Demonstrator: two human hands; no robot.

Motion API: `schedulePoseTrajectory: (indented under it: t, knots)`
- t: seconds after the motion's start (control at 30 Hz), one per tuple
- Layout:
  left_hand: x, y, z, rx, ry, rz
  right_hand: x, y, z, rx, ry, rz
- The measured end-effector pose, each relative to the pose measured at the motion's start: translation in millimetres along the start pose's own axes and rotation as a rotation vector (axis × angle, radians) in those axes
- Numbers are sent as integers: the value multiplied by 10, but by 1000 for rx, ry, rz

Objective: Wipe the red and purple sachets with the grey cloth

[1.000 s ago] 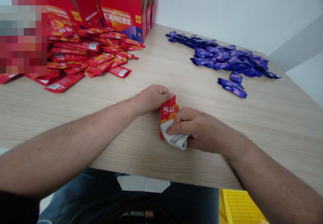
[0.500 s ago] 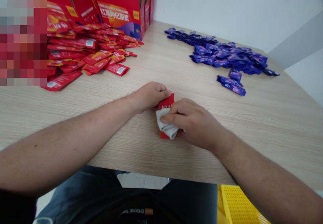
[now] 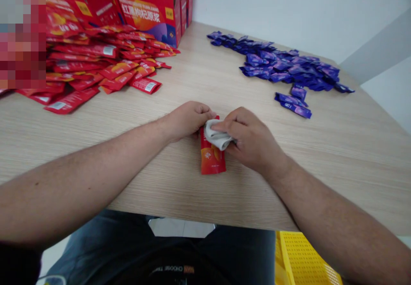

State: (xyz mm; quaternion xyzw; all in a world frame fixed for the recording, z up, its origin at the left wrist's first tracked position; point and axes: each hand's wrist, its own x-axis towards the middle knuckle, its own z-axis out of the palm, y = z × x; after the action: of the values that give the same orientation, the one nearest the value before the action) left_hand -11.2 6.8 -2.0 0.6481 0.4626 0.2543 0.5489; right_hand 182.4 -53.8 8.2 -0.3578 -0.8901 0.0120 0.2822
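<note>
A red and orange sachet [image 3: 213, 163] lies flat on the wooden table, its lower half uncovered. My left hand [image 3: 192, 118] pinches its far end between thumb and fingers. In my right hand [image 3: 248, 137] is a folded pale grey cloth [image 3: 218, 136], pressed onto the upper part of the sachet and hiding some of its print. The fingers of my right hand are closed around the cloth.
A heap of red sachets [image 3: 105, 62] lies at the left, before red printed cartons [image 3: 144, 8]. Purple-blue sachets [image 3: 282, 68] are piled at the back right by the wall. Below the table's front edge [image 3: 199, 221], a yellow plastic basket [image 3: 305, 255] stands at the right.
My right hand has moved the cloth away from me along the sachet, from its middle toward the far end, uncovering the lower half. My left hand keeps its hold. The view has shifted slightly.
</note>
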Motion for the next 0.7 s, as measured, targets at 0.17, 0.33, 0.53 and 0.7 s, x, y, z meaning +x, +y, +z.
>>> schedulePoseTrajectory:
  t: [0.17,0.33,0.53,0.7]
  knots:
    - [12,-34,-17,-48,3,-23,-96,-272,-124,199,-405,-178]
    - [31,-51,-13,-56,7,-19,-116,-170,-227,237,-467,-100]
    - [15,-13,-1,95,13,21,-13,114,-21,16,105,133]
    - [4,-1,-11,75,44,39,-44,-104,1,198,-194,-55]
